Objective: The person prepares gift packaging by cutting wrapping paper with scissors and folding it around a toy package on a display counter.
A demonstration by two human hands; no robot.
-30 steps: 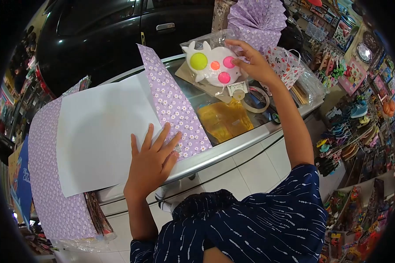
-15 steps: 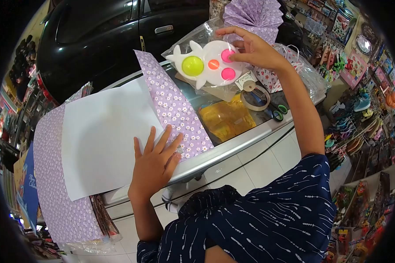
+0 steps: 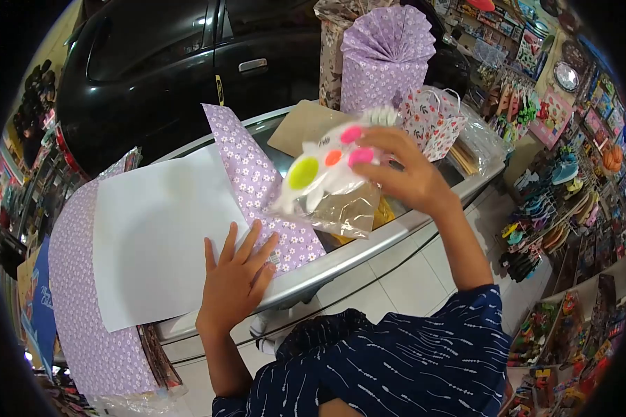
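My right hand [image 3: 412, 172] grips the right end of a white animal-shaped pop-it toy [image 3: 320, 182] in a clear plastic bag. The toy is slightly blurred and tilted above the glass counter [image 3: 306, 276]. With fingers spread, my left hand [image 3: 235, 279] lies flat on the lower right part of a white sheet [image 3: 163, 229] and the purple floral wrapping paper [image 3: 257, 177]. The bag and toy partly cover a yellow packet [image 3: 384, 213] and brown card [image 3: 306, 128].
Behind the counter stands a black car [image 3: 146, 76]. At the back are a purple wrapped gift with a paper fan [image 3: 384, 76] and a floral paper bag [image 3: 435, 124]. Hanging goods [image 3: 570, 187] fill the right side. A blue box [image 3: 44, 302] is at left.
My right hand has moved the bagged toy down and toward me, tilting it. The brown card and wrapped gift behind show more. My left hand stays on the paper; the view has shifted slightly.
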